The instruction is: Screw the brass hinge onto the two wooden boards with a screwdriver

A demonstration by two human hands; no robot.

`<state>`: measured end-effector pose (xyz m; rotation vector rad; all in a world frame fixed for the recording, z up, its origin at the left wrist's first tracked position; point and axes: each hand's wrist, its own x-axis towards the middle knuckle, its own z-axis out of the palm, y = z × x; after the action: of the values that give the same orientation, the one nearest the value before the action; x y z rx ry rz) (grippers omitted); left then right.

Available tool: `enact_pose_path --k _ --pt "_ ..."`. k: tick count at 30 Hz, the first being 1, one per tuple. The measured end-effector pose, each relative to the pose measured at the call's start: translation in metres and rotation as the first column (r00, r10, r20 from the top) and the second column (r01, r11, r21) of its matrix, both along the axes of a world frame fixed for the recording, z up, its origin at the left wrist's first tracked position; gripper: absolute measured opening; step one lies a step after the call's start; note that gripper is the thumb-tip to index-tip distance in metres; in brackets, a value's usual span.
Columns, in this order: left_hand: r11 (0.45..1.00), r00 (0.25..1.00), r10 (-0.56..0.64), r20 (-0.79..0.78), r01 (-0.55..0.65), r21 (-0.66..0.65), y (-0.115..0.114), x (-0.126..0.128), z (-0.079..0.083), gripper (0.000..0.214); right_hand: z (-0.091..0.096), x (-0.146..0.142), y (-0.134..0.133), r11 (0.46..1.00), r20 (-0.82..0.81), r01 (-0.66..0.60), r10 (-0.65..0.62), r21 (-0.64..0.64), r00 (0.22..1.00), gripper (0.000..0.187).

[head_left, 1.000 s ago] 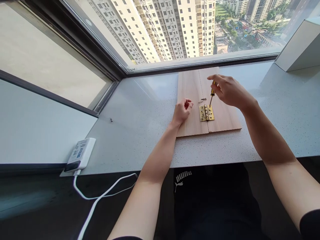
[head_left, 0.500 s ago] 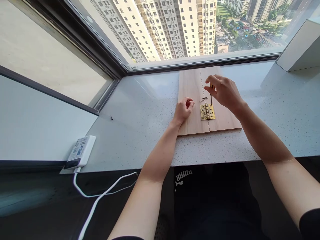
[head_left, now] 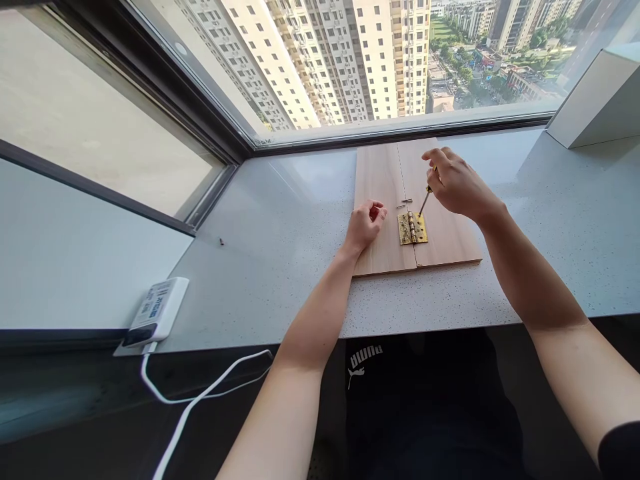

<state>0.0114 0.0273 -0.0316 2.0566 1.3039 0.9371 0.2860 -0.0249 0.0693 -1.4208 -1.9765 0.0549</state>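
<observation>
Right hand (head_left: pixel 453 180) grips screwdriver (head_left: pixel 425 201), tip at hinge (head_left: pixel 412 228) spanning 2 boards (head_left: pixel 445 240). Left hand (head_left: pixel 366 224) half-curled on left board (head_left: pixel 378 170); whether empty, cannot tell. Trousers (head_left: pixel 425 407) read "PUMA", inverted; power strip (head_left: pixel 174 308) label (head_left: pixel 155 300) illegible.

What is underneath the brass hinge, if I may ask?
The brass hinge lies across the seam between the left board and the right board, both visible around it. Whatever is directly beneath it is covered and cannot be seen.

head view | from wearer's head | facing forward, down | near countertop (head_left: pixel 285 267), wooden boards (head_left: pixel 443 237) | window (head_left: pixel 345 67) beyond
</observation>
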Motion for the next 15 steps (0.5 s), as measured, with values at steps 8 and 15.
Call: enact_pose_path --k 8,15 --pt "1.0 1.0 0.011 -0.005 -0.011 0.005 0.001 0.0 0.0 0.014 0.008 -0.003 -0.005 0.999 0.019 0.036 -0.036 -0.024 0.999 0.029" --pt "1.0 1.0 0.018 0.02 -0.018 0.005 0.002 0.0 -0.002 0.014 0.01 -0.011 -0.008 0.997 0.056 -0.005 0.009 -0.072 0.998 0.027"
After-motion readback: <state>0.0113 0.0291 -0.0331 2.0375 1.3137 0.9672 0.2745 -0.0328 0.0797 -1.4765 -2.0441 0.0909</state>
